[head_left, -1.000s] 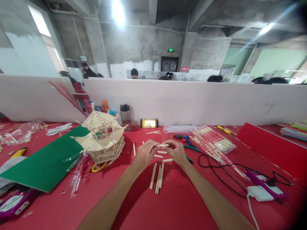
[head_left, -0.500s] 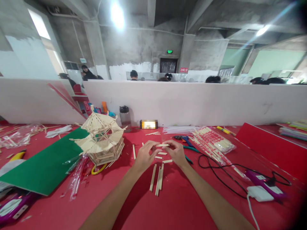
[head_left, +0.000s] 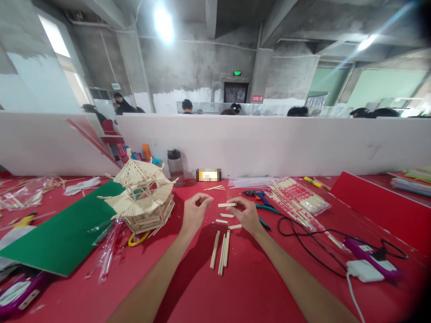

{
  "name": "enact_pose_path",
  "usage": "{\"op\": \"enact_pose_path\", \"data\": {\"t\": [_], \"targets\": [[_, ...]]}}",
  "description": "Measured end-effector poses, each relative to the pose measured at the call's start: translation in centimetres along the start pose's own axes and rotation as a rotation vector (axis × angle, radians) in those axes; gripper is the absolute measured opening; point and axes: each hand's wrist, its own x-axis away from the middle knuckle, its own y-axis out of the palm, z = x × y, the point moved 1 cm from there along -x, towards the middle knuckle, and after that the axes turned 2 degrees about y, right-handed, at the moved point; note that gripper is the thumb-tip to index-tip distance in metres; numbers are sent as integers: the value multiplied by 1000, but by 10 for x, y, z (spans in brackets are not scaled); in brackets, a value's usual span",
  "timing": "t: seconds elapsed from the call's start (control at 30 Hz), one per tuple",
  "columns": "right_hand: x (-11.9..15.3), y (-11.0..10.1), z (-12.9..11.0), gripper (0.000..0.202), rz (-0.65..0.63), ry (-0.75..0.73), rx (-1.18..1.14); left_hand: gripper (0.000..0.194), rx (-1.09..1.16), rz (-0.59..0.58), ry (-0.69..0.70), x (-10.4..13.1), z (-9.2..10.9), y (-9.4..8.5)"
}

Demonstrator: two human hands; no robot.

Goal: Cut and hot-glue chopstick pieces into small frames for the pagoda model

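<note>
My right hand (head_left: 247,214) pinches a pair of short wooden sticks (head_left: 226,205) by their right end, just above the table. Off to the left, my left hand (head_left: 194,214) is closed with thumb and forefinger brought together, and no stick shows between them. Below the right hand lie more short sticks (head_left: 221,221), one pair (head_left: 235,226) near its wrist. Several longer sticks (head_left: 215,250) lie lengthwise between my forearms. A pagoda-like model (head_left: 148,197) built of sticks stands left of my left hand.
A green board (head_left: 63,229) lies at left, with plastic wrappers (head_left: 106,255). On the right are a blue glue gun (head_left: 258,195), bagged sticks (head_left: 299,199), a black cable (head_left: 303,249) and a purple device (head_left: 370,258). A bottle (head_left: 175,167) and a phone (head_left: 208,175) stand before the white partition (head_left: 262,143).
My left hand has let go of the short sticks and moved left, away from the right hand. The right hand still holds them in nearly the same spot.
</note>
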Motion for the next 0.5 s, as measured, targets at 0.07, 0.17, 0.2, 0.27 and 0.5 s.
{"op": "enact_pose_path", "data": {"t": [0.07,0.17,0.2,0.27,0.5], "targets": [[0,0,0,21,-2,-2,-4,23,1,-20,-11,-1,0,-2],[0,-1,1,21,-6,-4,-7,31,36,-106,-11,0,0,-2],[0,-1,0,20,-7,-5,-8,35,45,-148,-13,1,0,-1],[0,-1,-1,19,-13,-7,-11,39,51,-246,-23,4,0,3],[0,0,-2,19,-41,3,-19,34,34,-366,-77,9,3,14]]}}
